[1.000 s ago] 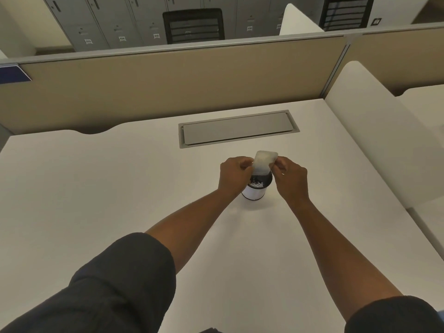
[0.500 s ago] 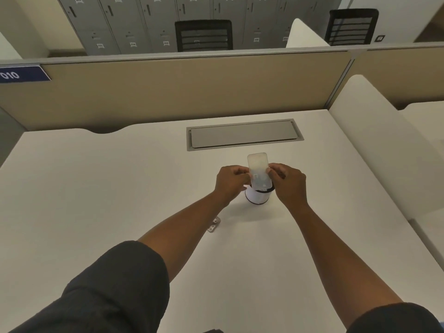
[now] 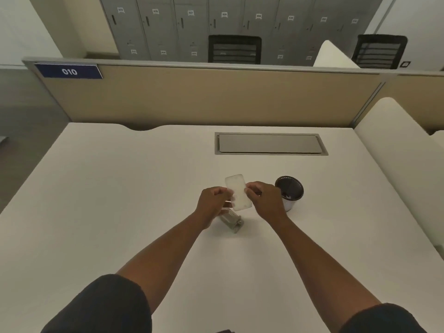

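A translucent white rectangular plastic piece is held above the white desk. My left hand pinches its left edge and my right hand pinches its right edge. Just below the hands a small grey metal part lies on the desk, partly hidden by my left hand. A small white cup with a dark inside stands upright right of my right hand, apart from the plastic piece.
A grey cable flap is set into the desk farther back. A beige partition with a blue "010" label closes the far edge. A white side divider stands at the right.
Both hands have carried the plastic piece left, away from above the cup, which now stands uncovered at the right. The grey part now lies under the hands. The camera view has tilted up.
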A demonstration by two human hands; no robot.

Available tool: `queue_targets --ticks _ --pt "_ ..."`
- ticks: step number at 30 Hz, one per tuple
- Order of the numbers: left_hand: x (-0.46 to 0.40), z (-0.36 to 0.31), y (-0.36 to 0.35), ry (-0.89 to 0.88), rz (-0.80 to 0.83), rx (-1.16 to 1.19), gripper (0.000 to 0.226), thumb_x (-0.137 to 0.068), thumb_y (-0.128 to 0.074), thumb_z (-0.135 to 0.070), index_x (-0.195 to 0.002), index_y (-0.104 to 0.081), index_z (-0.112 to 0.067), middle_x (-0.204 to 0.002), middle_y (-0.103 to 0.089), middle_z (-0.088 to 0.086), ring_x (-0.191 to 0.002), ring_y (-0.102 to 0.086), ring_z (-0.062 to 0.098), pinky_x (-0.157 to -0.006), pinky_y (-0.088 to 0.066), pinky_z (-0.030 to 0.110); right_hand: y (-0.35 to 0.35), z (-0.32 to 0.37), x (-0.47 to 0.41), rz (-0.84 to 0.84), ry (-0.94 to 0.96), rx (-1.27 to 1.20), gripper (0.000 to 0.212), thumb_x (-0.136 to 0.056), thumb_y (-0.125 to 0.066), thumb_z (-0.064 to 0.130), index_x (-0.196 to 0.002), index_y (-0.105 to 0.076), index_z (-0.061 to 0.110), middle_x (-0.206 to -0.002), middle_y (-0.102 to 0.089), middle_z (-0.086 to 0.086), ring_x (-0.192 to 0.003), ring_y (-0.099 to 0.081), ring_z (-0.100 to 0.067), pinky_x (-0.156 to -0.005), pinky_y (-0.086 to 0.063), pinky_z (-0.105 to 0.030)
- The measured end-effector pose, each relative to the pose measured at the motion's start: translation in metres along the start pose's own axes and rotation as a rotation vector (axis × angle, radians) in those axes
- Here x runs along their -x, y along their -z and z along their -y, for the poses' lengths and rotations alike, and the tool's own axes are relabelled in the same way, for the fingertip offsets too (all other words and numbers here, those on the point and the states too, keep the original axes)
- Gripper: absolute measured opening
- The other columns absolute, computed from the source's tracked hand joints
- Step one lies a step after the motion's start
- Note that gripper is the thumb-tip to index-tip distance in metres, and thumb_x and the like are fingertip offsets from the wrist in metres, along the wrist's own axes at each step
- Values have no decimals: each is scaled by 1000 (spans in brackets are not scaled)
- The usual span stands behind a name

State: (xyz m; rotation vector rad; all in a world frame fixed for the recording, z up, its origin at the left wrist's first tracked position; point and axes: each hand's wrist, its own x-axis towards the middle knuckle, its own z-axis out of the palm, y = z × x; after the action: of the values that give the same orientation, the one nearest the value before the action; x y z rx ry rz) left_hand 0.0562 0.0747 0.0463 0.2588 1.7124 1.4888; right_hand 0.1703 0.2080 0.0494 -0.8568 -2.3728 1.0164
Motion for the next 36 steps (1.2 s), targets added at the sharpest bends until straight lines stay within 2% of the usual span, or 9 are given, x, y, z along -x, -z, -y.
queue_targets --ticks 4,8,10,14,17,22,26,29,36 --pt "6 7 34 10 -35 -24 10 -87 -67 -24 -84 -71 -15 -75 -77 -3 -59 -69 12 -55 -50 24 -31 16 3 84 25 40 14 -88 -65 21 -94 -75 13 -86 -76 1 -72 -60 -6 -64 -35 2" --pt "11 19 63 33 -77 9 12 -88 -66 -24 -89 -71 -14 -78 -77 -1 -60 -70 12 -57 -48 25 -55 24 5 132 15 63 14 -90 -59 21 -87 -73 18 -84 -75 5 -72 -61 -7 -63 -34 2" --pt "14 25 74 45 -87 51 13 -88 -66 -24 -91 -72 -14 -81 -78 1 -63 -71 14 -60 -48 26 -62 19 6 178 -21 137 14 -90 -58 23 -88 -71 17 -88 -74 3 -76 -62 -10 -65 -35 -4" --pt "20 34 94 87 -96 147 14 -87 -61 -16 -91 -74 -15 -84 -78 4 -70 -73 18 -66 -48 29 -76 6 18 320 -165 329 31 -84 -55 47 -96 -66 20 -96 -69 2 -94 -63 -20 -82 -49 -34" --pt "23 37 105 103 -89 201 15 -85 -61 -13 -94 -73 -9 -87 -78 9 -73 -75 23 -66 -52 30 -82 6 27 326 -178 487 43 -82 -49 59 -99 -59 20 -98 -64 1 -97 -59 -25 -85 -49 -39" --pt "27 37 115 121 -74 298 16 -86 -60 -8 -95 -72 -1 -88 -75 16 -79 -75 33 -62 -60 34 -85 13 28 338 -125 566 28 -90 -48 38 -102 -56 14 -101 -63 -7 -96 -60 -31 -82 -50 -39" --pt "30 38 117 133 -64 323 17 -89 -55 -5 -98 -69 -1 -90 -74 18 -83 -75 36 -67 -60 42 -88 16 32 313 -16 736 25 -97 -34 21 -107 -54 12 -102 -64 -8 -91 -62 -28 -72 -47 -35" --pt "34 39 119 137 -47 342 17 -89 -57 -4 -102 -66 2 -94 -74 21 -86 -74 38 -66 -62 46 -87 15 33 295 0 771 17 -96 -40 14 -103 -54 9 -98 -66 -9 -90 -62 -30 -75 -48 -37" --pt "40 43 118 106 -55 337 14 -84 -64 2 -97 -68 -1 -95 -74 21 -85 -75 32 -62 -61 43 -75 9 33 142 -161 533 15 -95 -49 14 -107 -56 9 -91 -66 -16 -84 -59 -33 -66 -43 -35"
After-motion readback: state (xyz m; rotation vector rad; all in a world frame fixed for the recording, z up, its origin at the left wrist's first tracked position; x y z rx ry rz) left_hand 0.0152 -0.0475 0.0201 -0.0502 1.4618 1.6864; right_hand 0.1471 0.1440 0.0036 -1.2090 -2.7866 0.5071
